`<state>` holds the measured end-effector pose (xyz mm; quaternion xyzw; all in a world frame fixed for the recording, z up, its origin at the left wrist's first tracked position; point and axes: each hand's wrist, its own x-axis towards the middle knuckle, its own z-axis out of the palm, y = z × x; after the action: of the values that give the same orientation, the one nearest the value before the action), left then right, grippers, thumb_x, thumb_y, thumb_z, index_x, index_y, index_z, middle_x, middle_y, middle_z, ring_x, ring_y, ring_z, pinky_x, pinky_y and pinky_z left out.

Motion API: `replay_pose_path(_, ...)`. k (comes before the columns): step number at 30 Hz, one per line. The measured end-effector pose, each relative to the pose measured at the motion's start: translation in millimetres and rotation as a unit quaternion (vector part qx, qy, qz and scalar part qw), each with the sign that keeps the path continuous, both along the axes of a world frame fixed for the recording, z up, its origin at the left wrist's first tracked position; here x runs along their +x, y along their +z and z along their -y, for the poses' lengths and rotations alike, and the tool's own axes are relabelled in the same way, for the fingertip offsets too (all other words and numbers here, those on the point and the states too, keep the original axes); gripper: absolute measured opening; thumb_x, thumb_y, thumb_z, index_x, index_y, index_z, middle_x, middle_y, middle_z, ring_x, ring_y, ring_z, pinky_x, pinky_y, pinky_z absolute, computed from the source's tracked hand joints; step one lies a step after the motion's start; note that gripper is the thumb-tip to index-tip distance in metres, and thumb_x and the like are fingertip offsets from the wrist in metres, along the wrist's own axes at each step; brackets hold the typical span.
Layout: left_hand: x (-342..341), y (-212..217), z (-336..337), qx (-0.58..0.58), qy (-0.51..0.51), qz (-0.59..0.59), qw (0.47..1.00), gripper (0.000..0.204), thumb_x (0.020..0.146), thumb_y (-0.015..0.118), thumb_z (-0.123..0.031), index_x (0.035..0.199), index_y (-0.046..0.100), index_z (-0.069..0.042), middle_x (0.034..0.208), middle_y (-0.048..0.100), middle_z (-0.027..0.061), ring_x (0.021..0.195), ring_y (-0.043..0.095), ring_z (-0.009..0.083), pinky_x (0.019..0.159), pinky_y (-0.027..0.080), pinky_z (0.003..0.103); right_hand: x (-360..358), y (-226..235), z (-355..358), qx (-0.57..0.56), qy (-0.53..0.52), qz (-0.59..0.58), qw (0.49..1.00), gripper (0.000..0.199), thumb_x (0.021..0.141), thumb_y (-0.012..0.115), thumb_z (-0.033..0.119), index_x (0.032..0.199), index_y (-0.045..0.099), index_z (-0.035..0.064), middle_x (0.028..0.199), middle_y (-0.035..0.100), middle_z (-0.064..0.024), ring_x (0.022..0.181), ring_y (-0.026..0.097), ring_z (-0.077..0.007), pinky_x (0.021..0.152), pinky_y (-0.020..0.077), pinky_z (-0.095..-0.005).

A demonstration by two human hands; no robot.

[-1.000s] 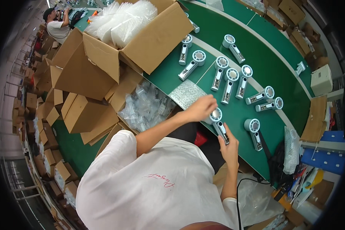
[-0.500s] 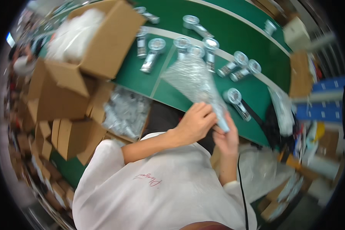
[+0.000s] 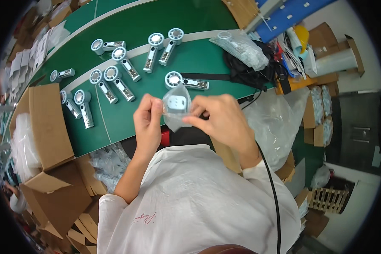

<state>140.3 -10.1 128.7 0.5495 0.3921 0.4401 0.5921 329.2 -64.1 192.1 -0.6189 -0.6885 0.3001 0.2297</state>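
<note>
In front of my chest, a clear plastic bag is held between my hands with its end facing me. Inside it sits a light-blue piece with small holes, apparently the handle end of a handheld fan; the rest is hidden. My left hand pinches the bag's left edge between thumb and fingers. On the other side, my right hand grips the right edge, thumb and forefinger closed on the film. Just beyond the bag, a light-blue handheld fan lies on the green table.
Several more handheld fans lie across the table. To the left stands an open cardboard box of white bags. A carton of wrapped items sits below the table edge. Bubble-wrapped fans rest on a black bag at right.
My view has swung to the right. The bubble bag, earlier stretched out away from me over the table, is now end-on and close, with a hand at each side of its end.
</note>
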Motion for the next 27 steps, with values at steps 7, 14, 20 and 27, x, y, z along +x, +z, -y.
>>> replay_pose_path(7, 42.6, 47.1, -30.8, 0.101, 0.001, 0.1, 0.99, 0.026, 0.105, 0.049, -0.02, 0.084, 0.054, -0.006, 0.077, 0.046, -0.0027, 0.071, 0.036, 0.0074, 0.068, 0.032, 0.021, 47.4, -7.2, -25.2, 0.3, -0.24, -0.305, 0.872, 0.032, 0.084, 0.075, 0.012, 0.111, 0.064, -0.0021, 0.095, 0.067, -0.0114, 0.07, 0.063, -0.0172, 0.066, 0.0531, -0.0262)
replay_pose_path(14, 37.5, 74.0, -48.8, 0.145, -0.001, 0.129, 0.981, 0.026, 0.105, 0.049, -0.021, 0.086, 0.055, -0.006, 0.076, 0.048, -0.0021, 0.071, 0.041, 0.0071, 0.07, 0.034, 0.02, 183.9, -158.0, -87.2, 0.194, -0.601, 0.119, 0.767, 0.065, 0.086, 0.072, 0.042, 0.13, 0.048, 0.0002, 0.128, 0.05, -0.0229, 0.105, 0.058, -0.0409, 0.09, 0.0488, -0.0493)
replay_pose_path(20, -20.6, 72.8, -30.3, 0.049, 0.055, 0.2, 0.977, 0.025, 0.103, 0.053, -0.021, 0.111, 0.062, 0.001, 0.088, 0.06, 0.0043, 0.073, 0.055, 0.0104, 0.066, 0.043, 0.021, 238.5, -165.8, -96.1, 0.332, -0.476, 0.193, 0.791, 0.032, 0.087, 0.072, 0.035, 0.09, 0.073, 0.003, 0.081, 0.07, -0.0155, 0.07, 0.065, -0.0371, 0.069, 0.0525, -0.0442)
replay_pose_path(27, -73.8, 38.6, 11.2, 0.041, -0.013, 0.106, 0.993, 0.022, 0.087, 0.07, -0.008, 0.074, 0.052, -0.008, 0.07, 0.052, -0.0033, 0.06, 0.038, 0.0058, 0.054, 0.034, 0.019, 248.3, -108.8, -108.7, 0.357, -0.364, 0.207, 0.835, 0.029, 0.09, 0.071, 0.027, 0.098, 0.072, -0.0009, 0.086, 0.071, -0.0134, 0.07, 0.064, -0.0272, 0.067, 0.0523, -0.0347)
